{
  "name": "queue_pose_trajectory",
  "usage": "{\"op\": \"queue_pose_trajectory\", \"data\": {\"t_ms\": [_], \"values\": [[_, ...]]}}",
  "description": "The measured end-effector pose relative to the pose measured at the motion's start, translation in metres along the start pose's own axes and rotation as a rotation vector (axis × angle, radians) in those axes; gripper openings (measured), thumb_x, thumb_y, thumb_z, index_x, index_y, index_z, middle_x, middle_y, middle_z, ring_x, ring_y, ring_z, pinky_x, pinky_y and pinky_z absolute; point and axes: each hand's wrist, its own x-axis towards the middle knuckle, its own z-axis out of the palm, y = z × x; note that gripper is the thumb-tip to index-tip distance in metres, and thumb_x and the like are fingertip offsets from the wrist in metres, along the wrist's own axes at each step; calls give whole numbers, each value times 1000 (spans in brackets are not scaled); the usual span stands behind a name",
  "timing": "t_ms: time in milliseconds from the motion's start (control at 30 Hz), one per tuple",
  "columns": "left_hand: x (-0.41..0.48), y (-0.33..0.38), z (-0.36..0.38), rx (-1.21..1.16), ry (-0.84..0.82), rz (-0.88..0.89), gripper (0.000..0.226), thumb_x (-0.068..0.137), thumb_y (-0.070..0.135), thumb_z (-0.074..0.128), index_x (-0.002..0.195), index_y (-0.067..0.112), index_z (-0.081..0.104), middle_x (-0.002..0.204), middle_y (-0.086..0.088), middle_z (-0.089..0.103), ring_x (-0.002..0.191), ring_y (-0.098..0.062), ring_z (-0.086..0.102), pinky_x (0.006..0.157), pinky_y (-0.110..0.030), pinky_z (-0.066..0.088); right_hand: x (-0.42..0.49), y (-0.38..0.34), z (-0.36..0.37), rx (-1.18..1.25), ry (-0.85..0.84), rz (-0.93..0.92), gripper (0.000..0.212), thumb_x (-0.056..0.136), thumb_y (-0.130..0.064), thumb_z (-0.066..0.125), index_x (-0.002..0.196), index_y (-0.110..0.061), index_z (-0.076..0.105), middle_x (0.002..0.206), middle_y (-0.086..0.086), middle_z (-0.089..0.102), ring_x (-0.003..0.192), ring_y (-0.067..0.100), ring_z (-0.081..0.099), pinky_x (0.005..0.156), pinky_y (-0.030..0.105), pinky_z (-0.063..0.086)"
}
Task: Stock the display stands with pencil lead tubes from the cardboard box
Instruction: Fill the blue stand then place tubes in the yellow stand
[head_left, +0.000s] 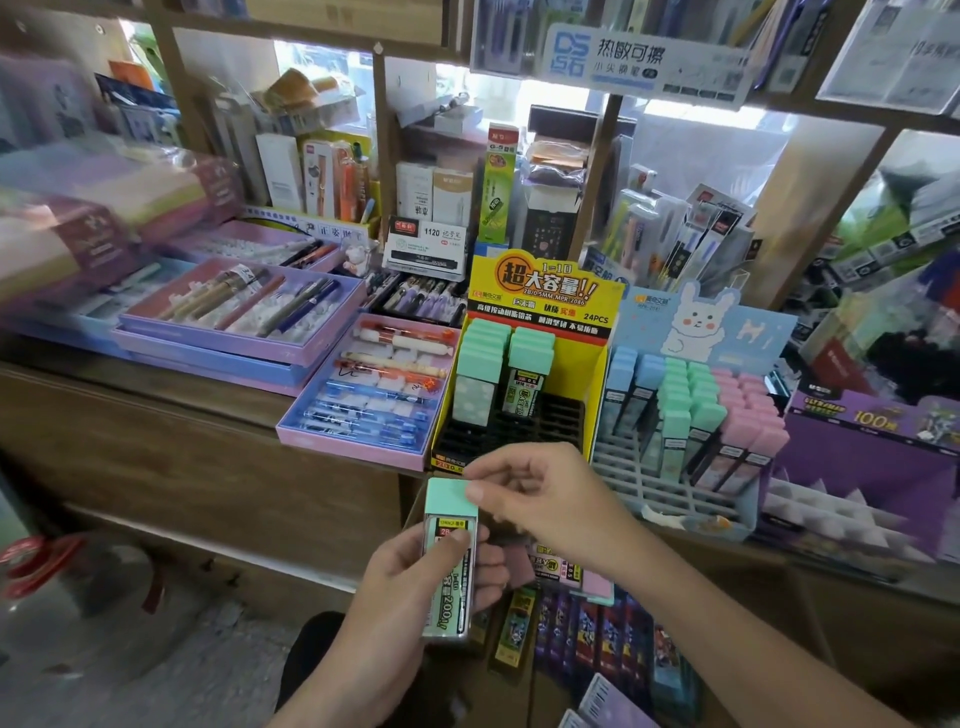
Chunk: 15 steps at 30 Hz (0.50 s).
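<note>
A mint-capped pencil lead tube (450, 551) stands upright in front of the counter edge. My left hand (410, 597) grips its lower body, thumb across the label. My right hand (540, 493) pinches the tube's mint cap from the right. Right behind my hands, the yellow display stand (597, 374) holds several mint tubes (530, 358) at its back, and its black front slots (519, 426) are bare. Beside it on the right, the blue rabbit display stand (727, 332) holds blue, mint and pink tubes. The cardboard box (587, 639) below the counter holds more tubes and packs.
Pink and purple pen trays (363, 395) lie on the wooden counter (156, 395) left of the yellow stand. A purple display box (862, 457) sits at the right. Shelves behind are crowded with stationery. A red object (36, 561) lies on the floor at the left.
</note>
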Motion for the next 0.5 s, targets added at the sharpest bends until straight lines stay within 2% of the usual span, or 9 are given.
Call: {"op": "queue_pose_trajectory", "data": {"t_ms": [67, 200, 300, 433, 500], "values": [[0, -1, 1, 40, -3, 6, 25, 85, 28, 73, 103, 12, 80, 107, -25, 76, 97, -35, 77, 74, -34, 63, -2, 2, 1, 23, -2, 14, 15, 90, -21, 79, 105, -23, 79, 94, -1, 77, 91, 18, 73, 81, 33, 62], [1, -4, -1, 171, -60, 18, 23, 91, 33, 70, 107, 21, 80, 109, -16, 78, 103, -30, 76, 80, -33, 62, -5, 4, -7, 108, 7, 48, 14, 86, -18, 82, 98, -24, 80, 93, 1, 77, 90, 21, 73, 73, 25, 61], [5, -9, -6, 362, -75, 18, 17, 94, 37, 71, 109, 32, 77, 111, -6, 78, 105, -22, 75, 90, -39, 62, -6, 3, -20, 147, 38, 44, 12, 86, -17, 82, 97, -22, 80, 92, 3, 77, 79, 17, 72, 66, 23, 58], [7, -17, -7, 559, -111, -31, 12, 85, 32, 73, 96, 36, 77, 101, 1, 79, 97, -16, 75, 91, -39, 61, -4, 1, -41, 206, 116, 31, 12, 88, -13, 80, 97, -20, 80, 87, 5, 77, 69, 10, 68, 58, 20, 53], [8, -19, -10, 694, -137, -54, 10, 81, 39, 73, 91, 39, 75, 93, 9, 77, 92, -8, 73, 93, -35, 58, -1, -1, -52, 217, 156, 17, 13, 89, -10, 79, 99, -19, 80, 84, 4, 77, 66, 11, 67, 58, 20, 53]]}}
